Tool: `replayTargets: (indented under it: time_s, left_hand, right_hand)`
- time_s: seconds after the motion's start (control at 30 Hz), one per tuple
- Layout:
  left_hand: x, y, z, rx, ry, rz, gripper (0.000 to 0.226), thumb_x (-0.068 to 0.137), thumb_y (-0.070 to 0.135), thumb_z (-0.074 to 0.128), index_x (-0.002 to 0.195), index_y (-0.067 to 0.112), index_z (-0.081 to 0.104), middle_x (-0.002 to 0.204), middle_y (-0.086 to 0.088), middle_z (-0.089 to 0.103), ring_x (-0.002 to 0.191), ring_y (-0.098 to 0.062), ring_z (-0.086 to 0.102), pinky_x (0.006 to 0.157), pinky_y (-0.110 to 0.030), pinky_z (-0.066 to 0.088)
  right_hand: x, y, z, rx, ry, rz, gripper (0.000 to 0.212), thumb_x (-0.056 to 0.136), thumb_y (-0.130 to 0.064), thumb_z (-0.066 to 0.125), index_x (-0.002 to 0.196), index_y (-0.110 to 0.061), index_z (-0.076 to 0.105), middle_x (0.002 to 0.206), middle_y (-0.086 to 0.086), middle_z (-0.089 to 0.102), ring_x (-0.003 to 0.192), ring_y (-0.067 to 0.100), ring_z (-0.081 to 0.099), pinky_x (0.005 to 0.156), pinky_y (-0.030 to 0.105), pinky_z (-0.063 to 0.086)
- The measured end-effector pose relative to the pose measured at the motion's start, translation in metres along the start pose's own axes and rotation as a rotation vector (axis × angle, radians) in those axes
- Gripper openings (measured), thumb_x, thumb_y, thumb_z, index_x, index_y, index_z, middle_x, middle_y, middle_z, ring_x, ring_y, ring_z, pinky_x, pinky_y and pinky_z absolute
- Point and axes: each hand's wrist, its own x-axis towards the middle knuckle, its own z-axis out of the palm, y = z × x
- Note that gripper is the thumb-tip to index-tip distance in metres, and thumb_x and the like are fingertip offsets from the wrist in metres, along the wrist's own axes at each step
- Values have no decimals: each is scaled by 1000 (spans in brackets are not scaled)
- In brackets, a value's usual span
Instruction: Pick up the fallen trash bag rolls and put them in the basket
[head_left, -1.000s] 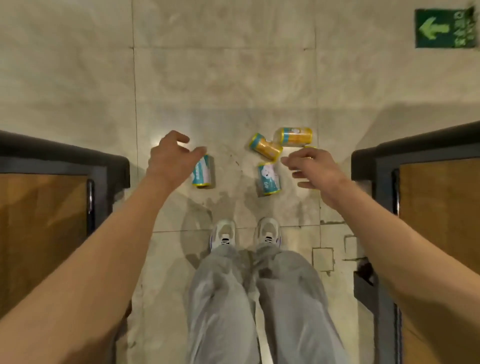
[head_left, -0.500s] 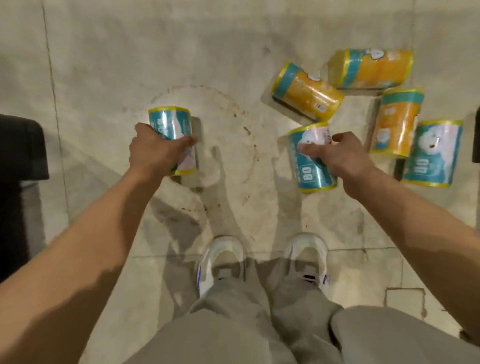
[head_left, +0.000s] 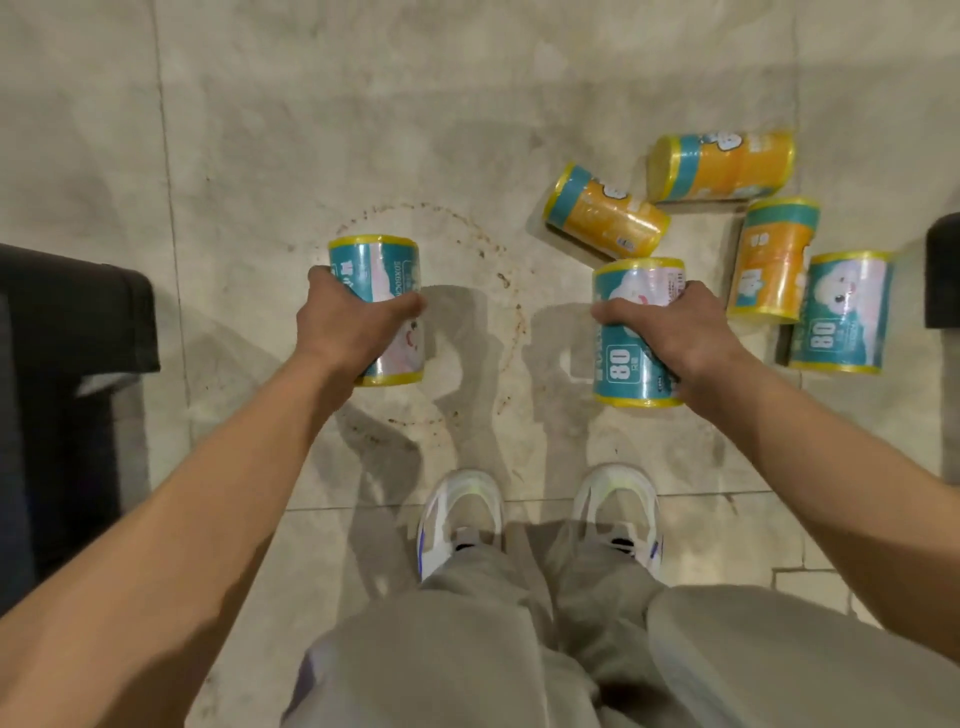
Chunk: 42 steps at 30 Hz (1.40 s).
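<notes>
My left hand (head_left: 347, 322) grips a teal trash bag roll (head_left: 379, 270) with yellow ends, just above the tiled floor. My right hand (head_left: 670, 327) grips a second teal roll (head_left: 631, 364) marked 80. Several more rolls lie on the floor to the right: an orange one (head_left: 605, 212) just beyond my right hand, another orange one (head_left: 727, 165) farther back, a third orange one (head_left: 771, 257), and a teal one (head_left: 841, 312) at the far right. No basket is in view.
A dark object (head_left: 67, 332) stands at the left edge and another dark edge (head_left: 943, 270) at the right. My two white shoes (head_left: 462, 514) stand on the beige floor tiles (head_left: 363, 130) below the rolls. A rust ring stains the floor between my hands.
I have bent lower, so the rolls look larger. Both hands have closed round their teal rolls, which now cast shadows beneath them.
</notes>
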Motion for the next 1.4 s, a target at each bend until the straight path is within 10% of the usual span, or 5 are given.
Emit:
replayTargets:
  time_s: [0.43,0.73,1.03,1.4]
  left_hand:
    - [-327,257,-237,-139,-179,278,69,50,47,87,109,32,55,104,8,70,92,-12,71,83,-43,59]
    - [-520,416,-383,293,-148,854,87,52,54,80,126,30,41,110,7,62,97,-18,63,84,-39,54]
    - [-640,491,-375,837,-172,1485,95,56,53,79,135,32,31,118,2,54,105,-21,54,80,-40,52]
    - [-857,427,-272,837,-586,1961,96,52,55,73,136,29,33,114,2,55,103,-23,57,78,-44,54]
  right_hand:
    - [-386,-223,-179,245,-132,-173,63,68,-27,90,121,-17,59,108,8,75,91,26,76,80,49,63]
    - [-627,-338,-290,-370,197,-546,77,63,-45,89,121,-16,47,113,7,51,104,26,56,81,37,47]
    - [-759,-297,-360,-639,705,-507,93,66,-57,75,142,-24,33,121,5,44,107,31,56,72,38,48]
    - [-917,-77,-414,-345,1087,-123,100,67,-60,74,149,-28,28,128,6,45,115,31,54,71,36,44]
